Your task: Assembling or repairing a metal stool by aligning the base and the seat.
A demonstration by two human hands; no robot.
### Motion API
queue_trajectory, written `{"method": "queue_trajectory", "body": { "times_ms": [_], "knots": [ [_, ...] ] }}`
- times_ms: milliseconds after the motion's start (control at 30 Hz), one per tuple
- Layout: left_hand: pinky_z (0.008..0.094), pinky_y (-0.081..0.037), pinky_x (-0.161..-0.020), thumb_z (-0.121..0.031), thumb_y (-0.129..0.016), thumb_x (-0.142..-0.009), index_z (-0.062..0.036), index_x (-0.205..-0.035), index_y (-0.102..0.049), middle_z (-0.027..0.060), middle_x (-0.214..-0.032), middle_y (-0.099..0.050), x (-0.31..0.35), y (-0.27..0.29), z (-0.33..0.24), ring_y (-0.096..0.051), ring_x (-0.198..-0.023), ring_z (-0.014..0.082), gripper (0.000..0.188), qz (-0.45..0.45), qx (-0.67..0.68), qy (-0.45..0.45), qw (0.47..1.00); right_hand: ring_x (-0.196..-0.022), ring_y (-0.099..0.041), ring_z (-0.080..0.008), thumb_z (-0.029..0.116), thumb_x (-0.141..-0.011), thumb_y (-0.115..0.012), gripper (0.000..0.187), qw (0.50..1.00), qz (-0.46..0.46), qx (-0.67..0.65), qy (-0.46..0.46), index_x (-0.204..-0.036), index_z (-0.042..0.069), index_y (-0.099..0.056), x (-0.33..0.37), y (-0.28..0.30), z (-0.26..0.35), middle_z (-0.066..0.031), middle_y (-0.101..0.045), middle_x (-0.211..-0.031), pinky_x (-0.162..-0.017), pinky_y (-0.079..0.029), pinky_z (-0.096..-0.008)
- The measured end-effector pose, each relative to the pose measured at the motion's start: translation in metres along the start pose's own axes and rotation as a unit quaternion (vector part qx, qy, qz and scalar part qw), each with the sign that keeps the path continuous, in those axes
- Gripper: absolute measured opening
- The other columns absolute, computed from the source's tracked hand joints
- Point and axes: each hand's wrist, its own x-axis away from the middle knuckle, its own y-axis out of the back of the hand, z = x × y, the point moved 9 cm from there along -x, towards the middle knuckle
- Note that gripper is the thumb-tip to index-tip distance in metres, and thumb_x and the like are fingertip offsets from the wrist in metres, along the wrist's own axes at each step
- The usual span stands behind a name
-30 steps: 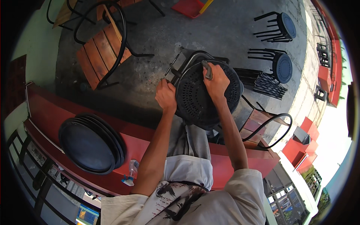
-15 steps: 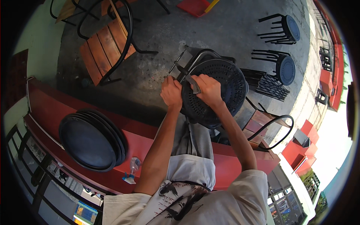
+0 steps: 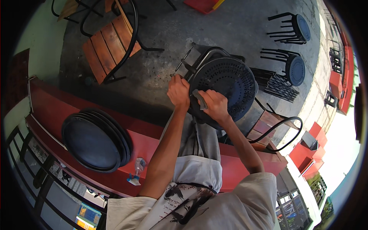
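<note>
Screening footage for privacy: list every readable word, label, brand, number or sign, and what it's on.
None readable.
Shirt: small red script, too small and blurred to read.
Spray bottle: no lettering can be made out.
Black perforated seat: none visible.

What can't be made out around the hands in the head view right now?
Left hand: head view; its own knuckles hide the fingertips, so its exact grip is unclear.
Grey cloth: head view; the right hand covers part of it.
Black perforated seat: head view; its top hides the underside.
Red pan-like object: head view; cut off by the upper edge.
Clear bottle: head view; too small to tell its contents.
</note>
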Motion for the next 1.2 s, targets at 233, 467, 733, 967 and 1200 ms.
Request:
{"method": "queue_trajectory", "body": {
  "times_ms": [233,467,733,967,1200],
  "knots": [
    [0.0532,-0.052,-0.075,-0.020,-0.054,-0.093,-0.0063,-0.096,-0.062,0.0145,-0.099,-0.066,0.001,0.004,0.002,-0.064,-0.093,0.0407,0.016,-0.009,0.006,-0.009,1.000,-0.076,-0.064,-0.0244,0.009,-0.071,-0.080,0.044,0.997,0.067,0.007,0.032,-0.113,0.005,-0.068,0.039,-0.010,0.014,-0.0065,-0.058,-0.087,-0.067,-0.053,-0.0363],
    [0.0528,-0.051,-0.076,-0.019,-0.053,-0.093,-0.0065,-0.097,-0.064,0.0146,-0.099,-0.068,0.001,0.004,0.003,-0.065,-0.092,0.0417,0.017,-0.024,0.017,-0.014,0.999,-0.073,-0.064,-0.0251,0.007,-0.068,-0.080,0.044,0.999,0.022,0.006,-0.031,-0.111,0.007,-0.071,0.051,-0.003,0.013,-0.0063,-0.059,-0.085,-0.064,-0.051,-0.0365],
    [0.0532,-0.050,-0.076,-0.019,-0.051,-0.094,-0.0061,-0.095,-0.064,0.0153,-0.099,-0.068,0.001,0.004,-0.001,-0.065,-0.090,0.0427,0.019,-0.022,0.018,-0.014,1.000,-0.075,-0.064,-0.0224,0.010,-0.069,-0.079,0.045,0.999,0.015,0.002,-0.031,-0.113,0.007,-0.069,0.083,0.003,-0.002,-0.0048,-0.060,-0.087,-0.067,-0.053,-0.0342],
    [0.0535,-0.049,-0.075,-0.021,-0.048,-0.095,-0.0062,-0.094,-0.064,0.0156,-0.098,-0.069,0.000,0.006,0.000,-0.064,-0.088,0.0438,0.021,-0.032,0.013,-0.022,0.999,-0.072,-0.064,-0.0231,0.009,-0.072,-0.079,0.041,0.997,-0.010,-0.001,-0.077,-0.111,0.007,-0.069,0.099,0.029,-0.015,-0.0054,-0.060,-0.085,-0.064,-0.053,-0.0359],
    [0.0531,-0.049,-0.075,-0.021,-0.048,-0.095,-0.0066,-0.094,-0.065,0.0155,-0.098,-0.070,-0.001,0.002,0.000,-0.065,-0.089,0.0433,0.023,-0.028,-0.002,-0.026,0.999,-0.070,-0.065,-0.0270,0.007,-0.077,-0.081,0.032,0.992,-0.039,0.033,-0.113,-0.108,0.006,-0.072,0.137,0.042,-0.024,-0.0076,-0.061,-0.081,-0.063,-0.053,-0.0369]
  ]
}}
